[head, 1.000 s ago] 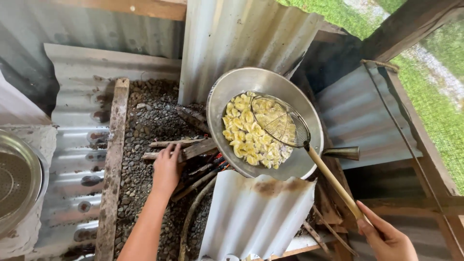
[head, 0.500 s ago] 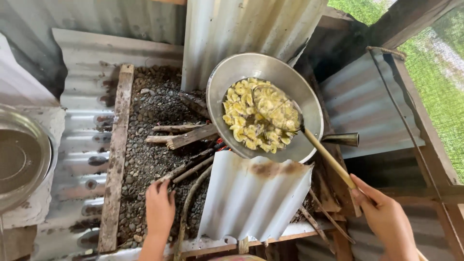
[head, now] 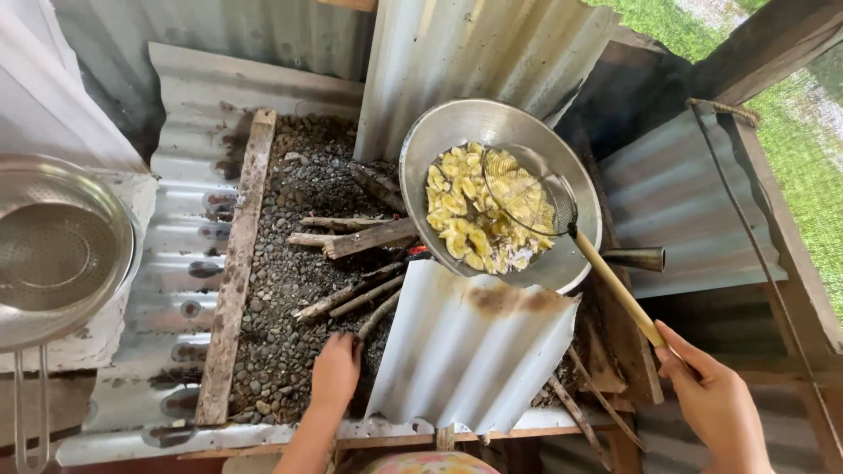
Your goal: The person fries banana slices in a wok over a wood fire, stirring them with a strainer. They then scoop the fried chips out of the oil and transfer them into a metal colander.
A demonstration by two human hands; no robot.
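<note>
At about one o'clock from your right hand [head: 713, 405], the metal wok [head: 500, 189] sits over the fire bed with yellow slices [head: 465, 219] frying inside. Your right hand is clenched around the wooden handle of the wire skimmer [head: 527, 189], its basket resting in the wok. Your left hand [head: 335, 373], down at six o'clock, closes on the near end of a firewood stick [head: 373, 316] lying on the gravel [head: 290, 263], beside the corrugated metal sheet [head: 470, 347].
</note>
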